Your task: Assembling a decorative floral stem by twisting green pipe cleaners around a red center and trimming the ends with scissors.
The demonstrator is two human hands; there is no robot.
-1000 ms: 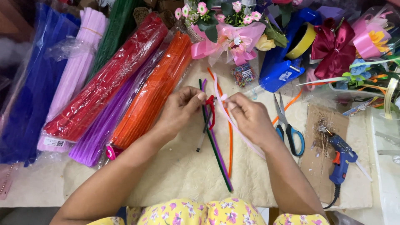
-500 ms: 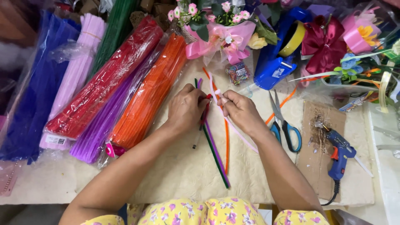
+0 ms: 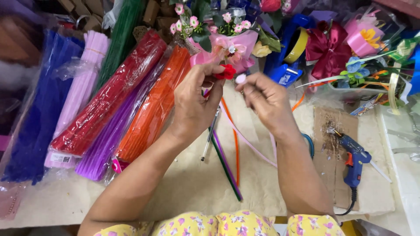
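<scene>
I see my left hand [image 3: 194,107] raised over the worktop [image 3: 183,188], its grip pinching a small red curl of pipe cleaner [image 3: 226,72] between thumb and forefinger. My right hand [image 3: 267,100] hangs just beside it, fingertips pressed onto a pale pink pipe cleaner [image 3: 245,137] whose end shows as a small pale coil at the fingertips. The red piece sits at the top of the left grip, just to the left of the right fingertips, so the two pinches nearly meet; the left hand is the one on it. The pink strand's long axis runs down and to the right from the grips toward the worktop. Below the hands lie loose stems, an orange one [image 3: 236,153] and a green one [image 3: 225,168], pointing roughly toward me. A blue glue gun [image 3: 353,159] rests well to the right on cardboard, and bagged pipe cleaner bundles [image 3: 109,98] lie to the left.
</scene>
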